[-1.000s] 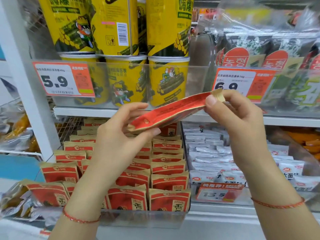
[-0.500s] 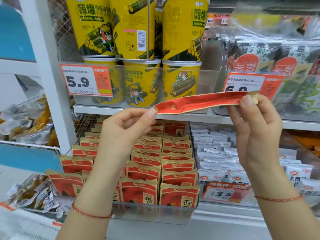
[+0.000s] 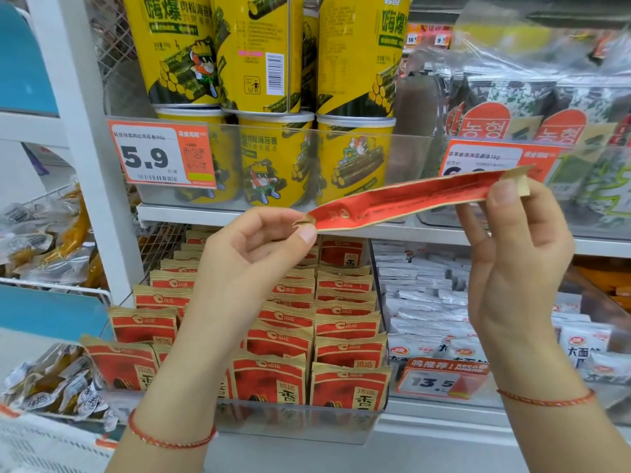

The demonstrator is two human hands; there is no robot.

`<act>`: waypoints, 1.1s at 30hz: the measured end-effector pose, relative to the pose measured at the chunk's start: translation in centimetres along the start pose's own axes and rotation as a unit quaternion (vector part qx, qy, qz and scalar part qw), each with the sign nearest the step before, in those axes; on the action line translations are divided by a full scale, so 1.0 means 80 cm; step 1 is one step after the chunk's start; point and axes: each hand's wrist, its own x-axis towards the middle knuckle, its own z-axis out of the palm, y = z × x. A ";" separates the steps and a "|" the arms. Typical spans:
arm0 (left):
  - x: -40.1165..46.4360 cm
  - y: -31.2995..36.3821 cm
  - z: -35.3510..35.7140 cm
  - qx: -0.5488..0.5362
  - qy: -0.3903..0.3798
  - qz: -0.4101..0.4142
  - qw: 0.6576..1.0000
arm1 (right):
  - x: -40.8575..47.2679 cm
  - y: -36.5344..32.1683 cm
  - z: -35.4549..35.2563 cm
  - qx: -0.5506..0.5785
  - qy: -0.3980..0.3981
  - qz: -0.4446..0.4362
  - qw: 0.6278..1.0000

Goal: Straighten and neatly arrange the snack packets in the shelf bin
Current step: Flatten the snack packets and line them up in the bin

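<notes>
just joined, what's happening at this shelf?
A person is holding one red snack packet stretched edge-on between both hands, above the clear shelf bin. The left hand pinches its lower left end and the right hand pinches the raised right end. The bin below holds rows of matching red packets standing upright. The held packet is not yet in the bin. Yellow canisters sit on the shelf above.

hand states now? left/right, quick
Left hand: closed, pinching the left end of the red snack packet.
Right hand: closed, pinching the packet's right end, above the bin.
</notes>
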 end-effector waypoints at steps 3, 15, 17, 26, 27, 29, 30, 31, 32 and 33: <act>-0.010 -0.002 0.005 0.093 -0.018 0.041 0.995 | -0.001 -0.004 0.009 -0.019 0.015 -0.007 1.000; -0.015 -0.035 0.001 0.047 -0.074 -0.001 0.996 | 0.000 -0.012 0.012 -0.009 -0.138 0.094 0.986; -0.015 -0.039 -0.002 0.031 -0.052 0.004 0.998 | 0.004 -0.018 0.004 -0.039 -0.224 0.117 0.967; -0.004 -0.058 0.000 0.092 -0.093 0.012 0.991 | 0.001 -0.028 -0.017 -0.222 -0.293 0.058 0.928; -0.001 -0.063 -0.002 0.130 -0.100 0.004 0.986 | 0.002 -0.024 -0.022 -0.262 -0.305 0.017 0.916; 0.003 -0.070 -0.007 0.212 -0.120 -0.016 0.970 | 0.003 -0.016 -0.033 -0.331 -0.317 -0.054 0.887; 0.006 -0.072 -0.010 0.257 -0.138 -0.024 0.956 | 0.004 -0.011 -0.039 -0.353 -0.318 -0.071 0.877; 0.007 -0.074 -0.012 0.305 -0.164 -0.030 0.938 | 0.005 -0.006 -0.046 -0.373 -0.319 -0.088 0.867; 0.007 -0.074 -0.012 0.352 -0.191 -0.035 0.916 | 0.004 0.001 -0.052 -0.394 -0.319 -0.106 0.855; 0.008 -0.074 -0.011 0.389 -0.218 -0.038 0.894 | 0.003 0.010 -0.058 -0.415 -0.319 -0.125 0.843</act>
